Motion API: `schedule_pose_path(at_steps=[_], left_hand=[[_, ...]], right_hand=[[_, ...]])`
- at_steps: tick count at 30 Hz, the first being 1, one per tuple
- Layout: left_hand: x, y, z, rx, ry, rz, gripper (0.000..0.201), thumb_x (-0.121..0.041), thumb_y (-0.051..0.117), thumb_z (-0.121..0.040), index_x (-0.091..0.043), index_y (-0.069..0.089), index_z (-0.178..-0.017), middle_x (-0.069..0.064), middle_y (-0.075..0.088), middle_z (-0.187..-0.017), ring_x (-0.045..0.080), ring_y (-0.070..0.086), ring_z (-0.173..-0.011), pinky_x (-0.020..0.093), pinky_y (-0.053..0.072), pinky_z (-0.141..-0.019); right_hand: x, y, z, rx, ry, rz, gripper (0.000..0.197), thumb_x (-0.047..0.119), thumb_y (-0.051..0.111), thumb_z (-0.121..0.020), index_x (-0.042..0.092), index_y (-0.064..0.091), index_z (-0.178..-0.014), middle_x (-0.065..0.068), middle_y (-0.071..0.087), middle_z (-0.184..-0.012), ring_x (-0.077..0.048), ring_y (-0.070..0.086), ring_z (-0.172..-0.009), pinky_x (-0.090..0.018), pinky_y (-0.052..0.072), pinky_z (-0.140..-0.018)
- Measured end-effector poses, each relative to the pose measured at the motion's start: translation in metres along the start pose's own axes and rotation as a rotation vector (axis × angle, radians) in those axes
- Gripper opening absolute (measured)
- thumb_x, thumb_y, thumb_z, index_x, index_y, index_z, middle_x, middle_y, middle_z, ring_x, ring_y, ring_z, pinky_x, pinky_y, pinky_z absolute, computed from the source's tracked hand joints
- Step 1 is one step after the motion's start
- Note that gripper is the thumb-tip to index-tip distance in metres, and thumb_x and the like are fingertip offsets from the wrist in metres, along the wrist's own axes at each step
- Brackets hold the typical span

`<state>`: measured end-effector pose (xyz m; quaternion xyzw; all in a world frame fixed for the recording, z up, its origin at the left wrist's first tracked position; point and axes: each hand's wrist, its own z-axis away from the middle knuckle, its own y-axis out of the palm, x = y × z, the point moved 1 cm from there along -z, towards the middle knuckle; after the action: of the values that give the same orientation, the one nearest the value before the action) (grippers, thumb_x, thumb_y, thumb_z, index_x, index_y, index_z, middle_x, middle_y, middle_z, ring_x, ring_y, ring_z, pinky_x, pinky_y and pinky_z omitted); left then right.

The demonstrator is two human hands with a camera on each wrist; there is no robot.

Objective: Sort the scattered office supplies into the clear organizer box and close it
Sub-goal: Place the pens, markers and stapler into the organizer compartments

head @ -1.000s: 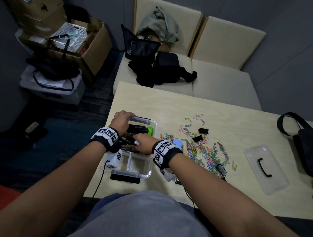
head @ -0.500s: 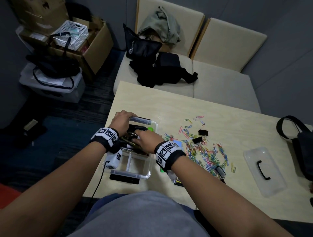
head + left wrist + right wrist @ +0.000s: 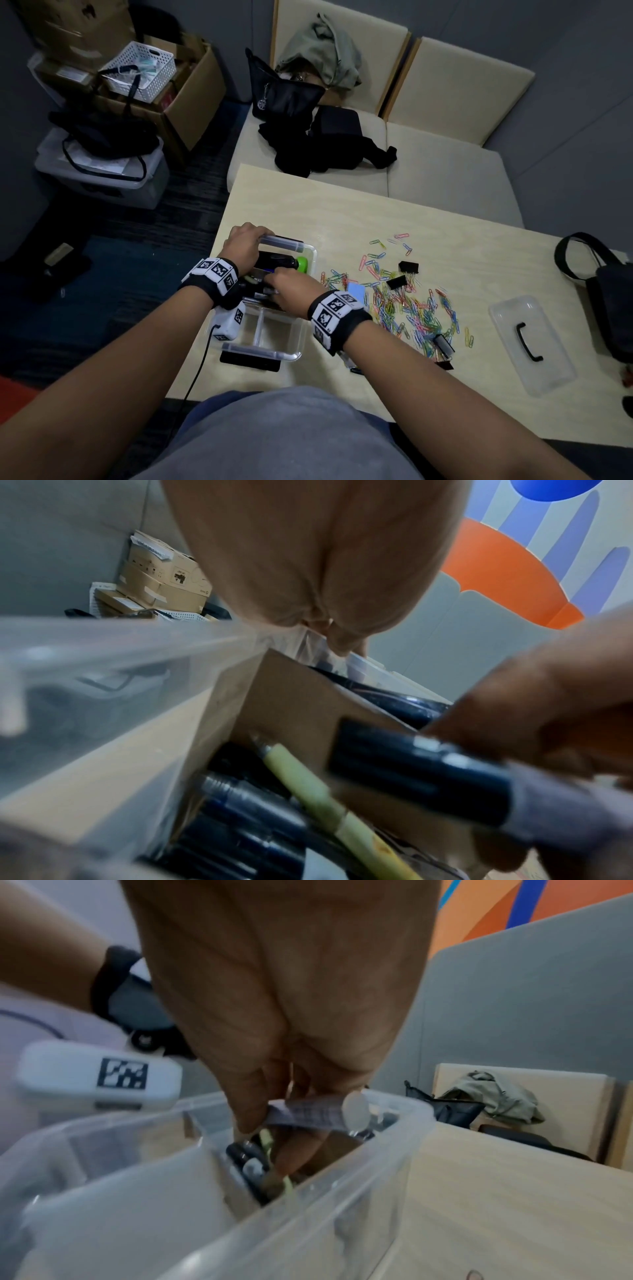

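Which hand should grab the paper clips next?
Right. The paper clips lie on the right hand's side, though it holds a marker. The left hand grips the organizer box's far rim.

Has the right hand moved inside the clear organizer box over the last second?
Yes. The right hand reached farther into the clear plastic organizer box, toward its far end.

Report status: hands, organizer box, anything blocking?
Left hand grips organizer box far rim. Right hand lowers grey marker into pen compartment. Lid off; paper clips unsorted.
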<state>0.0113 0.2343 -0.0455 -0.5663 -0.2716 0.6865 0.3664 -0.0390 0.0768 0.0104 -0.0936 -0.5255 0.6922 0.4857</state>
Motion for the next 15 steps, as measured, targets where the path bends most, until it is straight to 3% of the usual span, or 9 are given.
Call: schedule_pose_path(at_steps=[3, 5, 15], left_hand=[[0.0, 0.0, 0.0, -0.007, 0.001, 0.007, 0.053, 0.008, 0.035, -0.092, -0.023, 0.06, -0.126, 0.012, 0.053, -0.118, 0.036, 0.042, -0.115, 0.051, 0.041, -0.098], [0.0, 0.0, 0.0, -0.006, 0.0, 0.002, 0.053, 0.008, 0.035, -0.091, -0.023, 0.06, -0.126, 0.012, 0.053, -0.118, 0.036, 0.042, -0.115, 0.051, 0.041, -0.098], [-0.002, -0.002, 0.001, 0.001, -0.004, -0.019, 0.058, 0.01, 0.034, -0.089, -0.025, 0.059, -0.127, 0.011, 0.052, -0.119, 0.034, 0.042, -0.116, 0.05, 0.039, -0.1]], right_hand=[[0.007, 0.011, -0.005, -0.056, -0.009, 0.019, 0.033, 0.011, 0.054, -0.093, 0.006, 0.049, -0.126, -0.022, 0.063, -0.111, -0.039, 0.063, -0.097, -0.048, 0.053, -0.076], [0.011, 0.016, -0.01, -0.096, 0.006, 0.028, 0.037, 0.019, 0.056, -0.095, 0.01, 0.045, -0.128, -0.02, 0.065, -0.108, -0.038, 0.064, -0.093, -0.046, 0.054, -0.072], [0.019, 0.025, -0.02, -0.176, -0.035, 0.129, 0.03, 0.016, 0.056, -0.096, 0.009, 0.058, -0.125, -0.017, 0.063, -0.113, -0.037, 0.064, -0.094, -0.037, 0.045, -0.064]])
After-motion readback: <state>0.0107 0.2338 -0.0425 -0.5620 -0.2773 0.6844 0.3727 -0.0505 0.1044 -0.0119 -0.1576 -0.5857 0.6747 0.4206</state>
